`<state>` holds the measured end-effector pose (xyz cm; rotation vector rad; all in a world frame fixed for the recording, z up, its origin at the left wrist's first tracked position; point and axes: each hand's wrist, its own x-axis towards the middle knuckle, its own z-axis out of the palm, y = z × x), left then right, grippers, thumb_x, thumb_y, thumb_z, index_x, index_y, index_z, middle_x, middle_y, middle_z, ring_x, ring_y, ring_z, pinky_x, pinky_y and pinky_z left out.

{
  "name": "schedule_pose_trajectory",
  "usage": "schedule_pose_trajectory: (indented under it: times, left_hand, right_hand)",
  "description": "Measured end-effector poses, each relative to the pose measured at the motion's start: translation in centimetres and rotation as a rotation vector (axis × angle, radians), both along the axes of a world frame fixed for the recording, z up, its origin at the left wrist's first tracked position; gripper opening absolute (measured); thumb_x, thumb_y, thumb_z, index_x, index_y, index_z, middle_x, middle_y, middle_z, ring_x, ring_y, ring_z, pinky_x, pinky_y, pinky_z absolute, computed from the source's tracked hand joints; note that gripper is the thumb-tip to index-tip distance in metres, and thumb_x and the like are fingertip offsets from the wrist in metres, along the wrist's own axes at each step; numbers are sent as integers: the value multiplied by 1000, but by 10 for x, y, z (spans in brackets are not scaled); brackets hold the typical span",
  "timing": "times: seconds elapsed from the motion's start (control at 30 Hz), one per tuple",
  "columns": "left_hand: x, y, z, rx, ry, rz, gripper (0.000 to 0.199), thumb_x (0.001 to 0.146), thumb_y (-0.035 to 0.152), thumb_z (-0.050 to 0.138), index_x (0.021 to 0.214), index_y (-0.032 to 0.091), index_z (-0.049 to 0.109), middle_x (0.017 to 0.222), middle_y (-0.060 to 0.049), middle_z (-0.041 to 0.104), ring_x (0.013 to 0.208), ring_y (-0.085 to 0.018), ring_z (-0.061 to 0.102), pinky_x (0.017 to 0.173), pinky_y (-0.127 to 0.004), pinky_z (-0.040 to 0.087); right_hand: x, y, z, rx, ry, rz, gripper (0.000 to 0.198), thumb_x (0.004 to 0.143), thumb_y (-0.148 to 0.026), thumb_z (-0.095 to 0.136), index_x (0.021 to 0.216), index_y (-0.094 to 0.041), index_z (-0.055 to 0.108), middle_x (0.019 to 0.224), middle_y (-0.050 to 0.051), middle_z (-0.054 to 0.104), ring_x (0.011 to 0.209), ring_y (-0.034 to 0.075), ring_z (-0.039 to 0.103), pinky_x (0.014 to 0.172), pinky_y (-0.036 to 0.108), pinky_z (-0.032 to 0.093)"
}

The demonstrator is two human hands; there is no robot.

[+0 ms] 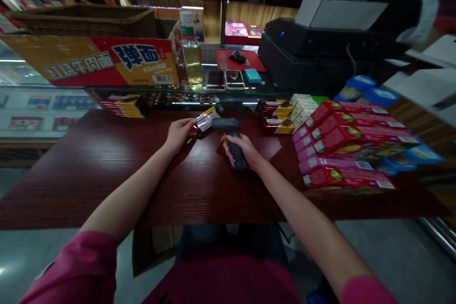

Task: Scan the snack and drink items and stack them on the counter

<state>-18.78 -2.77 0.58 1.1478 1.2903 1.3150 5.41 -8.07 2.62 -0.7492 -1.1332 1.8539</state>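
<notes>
Just left of the scanner point(228, 125), a packet point(204, 121) is pinched by the left hand point(178, 134), seemingly to be faced toward it; the handle point(239, 157) is wrapped by the right hand point(249, 148), likely for aiming

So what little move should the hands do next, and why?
Probably the right hand should aim the handheld scanner at the shiny packet and scan it: the left hand holds the packet, and the scanner's head appears right beside it. I can't make out a barcode there, though.
</notes>
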Motion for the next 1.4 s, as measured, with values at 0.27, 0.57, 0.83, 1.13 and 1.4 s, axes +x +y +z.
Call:
schedule_pose_trajectory:
  times: [0.27,0.57,0.83,1.13,1.4]
  left_hand:
    - [0,0,5,-17,86,18,33,87,44,71,99,15,81,83,-6,78,74,-17,73,74,-28,62]
    - [-13,7,-1,54,0,97,35,88,37,72,115,15,77,112,-10,79,98,-25,76,88,-38,63]
    - [-111,-20,51,581,745,514,32,103,35,51,126,24,71,131,-5,73,126,-21,66,114,-38,49]
    - [-233,-30,35,506,1134,575,37,103,28,44,125,29,74,143,-5,65,138,-23,56,118,-42,46]
    - [-249,-10,25,273,1196,679,53,94,17,47,143,32,64,159,-6,50,142,-30,50,116,-50,44]
  right_hand:
    - [-36,7,-3,-31,-12,-90,37,75,-49,79,87,-20,60,62,-5,58,40,9,49,31,20,41]
    - [-30,2,0,-75,-12,-122,43,72,-51,82,89,-21,59,64,-5,58,41,9,48,32,21,42]
    - [-24,-1,-3,-75,-32,-121,42,76,-50,82,97,-20,62,66,-3,58,43,10,49,35,22,43]
    - [-25,0,-4,-119,-73,-143,42,75,-52,83,97,-20,67,68,-1,60,42,10,48,34,22,41]
    - [-25,-1,0,-175,-137,-166,42,70,-54,86,92,-22,70,68,1,59,43,10,47,34,22,40]
